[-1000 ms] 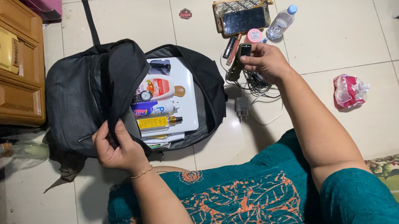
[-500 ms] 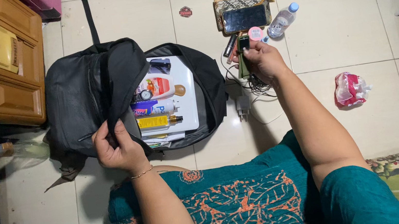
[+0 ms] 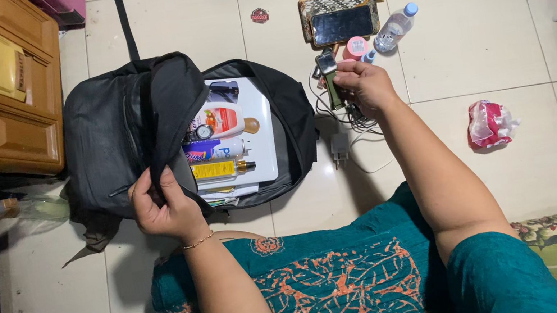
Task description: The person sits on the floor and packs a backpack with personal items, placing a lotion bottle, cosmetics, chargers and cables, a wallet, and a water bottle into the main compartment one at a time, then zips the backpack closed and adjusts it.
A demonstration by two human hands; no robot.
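A black backpack [image 3: 109, 137] lies open on the tiled floor. My left hand [image 3: 164, 207] grips its flap [image 3: 171, 113] and holds it folded back. Inside lie a white laptop [image 3: 260, 119], a white lotion bottle [image 3: 219, 120], a purple tube [image 3: 209, 150] and a yellow tube [image 3: 218, 169]. My right hand [image 3: 364, 85] holds a wristwatch with a green strap [image 3: 331, 78] just right of the bag, above a tangle of cables and a charger [image 3: 342, 146].
Past my right hand lie a phone [image 3: 341, 24] on a patterned pouch, a pink-capped jar [image 3: 355, 47] and a small water bottle [image 3: 395, 27]. A crumpled red-and-white packet [image 3: 490, 124] lies at right. A wooden cabinet [image 3: 0, 86] stands at left.
My right hand has moved slightly away from the bag toward the phone, and the watch in it now stands more upright. My left hand keeps holding the flap.
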